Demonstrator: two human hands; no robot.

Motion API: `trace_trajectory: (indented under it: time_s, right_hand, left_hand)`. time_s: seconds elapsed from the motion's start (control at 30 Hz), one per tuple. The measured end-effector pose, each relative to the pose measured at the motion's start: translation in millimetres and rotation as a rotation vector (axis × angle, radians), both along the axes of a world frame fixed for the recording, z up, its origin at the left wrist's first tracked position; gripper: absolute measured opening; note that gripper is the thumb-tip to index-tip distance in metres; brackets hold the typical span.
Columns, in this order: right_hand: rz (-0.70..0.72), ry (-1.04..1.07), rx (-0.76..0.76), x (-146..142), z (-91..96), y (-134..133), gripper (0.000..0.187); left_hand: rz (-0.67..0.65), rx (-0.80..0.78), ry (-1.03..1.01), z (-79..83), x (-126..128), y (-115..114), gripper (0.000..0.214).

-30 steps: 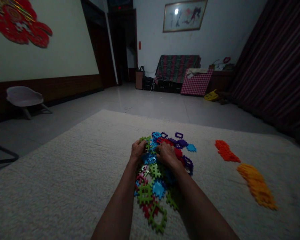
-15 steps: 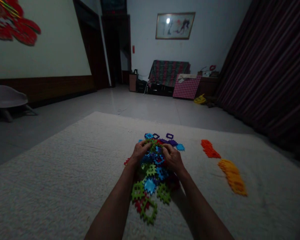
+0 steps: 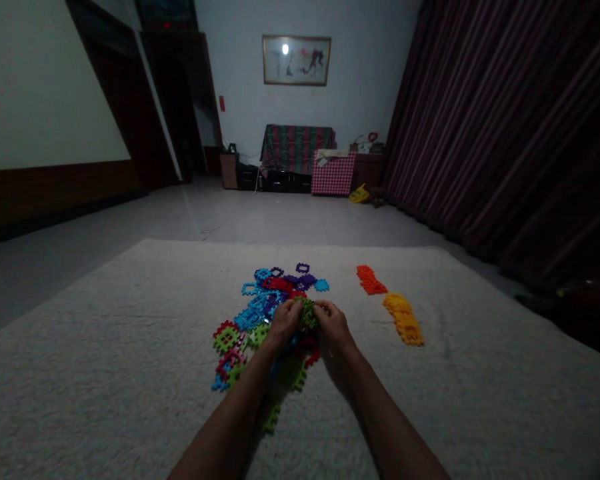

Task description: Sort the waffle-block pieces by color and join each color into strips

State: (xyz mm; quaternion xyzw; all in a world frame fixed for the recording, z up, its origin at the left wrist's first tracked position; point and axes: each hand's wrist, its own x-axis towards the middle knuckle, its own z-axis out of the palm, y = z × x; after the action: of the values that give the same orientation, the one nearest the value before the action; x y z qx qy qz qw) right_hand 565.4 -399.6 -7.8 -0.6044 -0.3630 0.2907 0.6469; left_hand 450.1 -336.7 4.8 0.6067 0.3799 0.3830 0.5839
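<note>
A heap of flat plastic interlocking pieces point(image 3: 260, 307) in green, blue, red and purple lies on a pale rug point(image 3: 105, 373). My left hand point(image 3: 284, 321) and my right hand point(image 3: 331, 323) are closed side by side over the near right part of the heap. Between their fingertips they pinch a small bunch of green pieces point(image 3: 307, 312). Both forearms reach in from the bottom edge. The pieces under my wrists are partly hidden.
An orange pile point(image 3: 371, 280) and a yellow pile point(image 3: 404, 319) lie on the rug to the right. Bare floor point(image 3: 260, 217) stretches beyond it to a covered sofa point(image 3: 296, 148) and a checked board point(image 3: 333, 175). A dark curtain point(image 3: 505, 133) lines the right wall.
The camera has swung to the right. Both hands came back toward me and to the heap's right side, now holding green pieces together between them. More of the heap shows on the left.
</note>
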Motion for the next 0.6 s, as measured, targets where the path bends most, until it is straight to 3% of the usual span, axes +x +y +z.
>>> trace_trajectory:
  time_s: [0.17, 0.33, 0.43, 0.53, 0.6]
  right_hand:
    - [0.088, 0.194, 0.037, 14.2, 0.3, -8.4, 0.045]
    - [-0.107, 0.161, -0.054, 50.7, -10.5, -9.3, 0.052]
    - [-0.276, -0.009, -0.160, 73.1, -14.3, -13.1, 0.049]
    - [-0.457, -0.367, -0.276, 82.9, -12.8, -19.6, 0.049]
    - [-0.549, -0.607, -0.266, 79.2, -9.7, -22.0, 0.049]
  left_hand:
    - [-0.017, 0.155, 0.096, -5.5, 13.6, -9.3, 0.031]
    - [0.000, 0.173, 0.095, -8.2, -1.2, 3.4, 0.029]
    - [0.084, 0.101, 0.065, -6.3, -18.1, 17.8, 0.029]
    - [0.169, 0.070, 0.062, -1.1, -35.4, 30.3, 0.029]
    - [0.220, 0.092, 0.097, 2.8, -49.0, 36.9, 0.028]
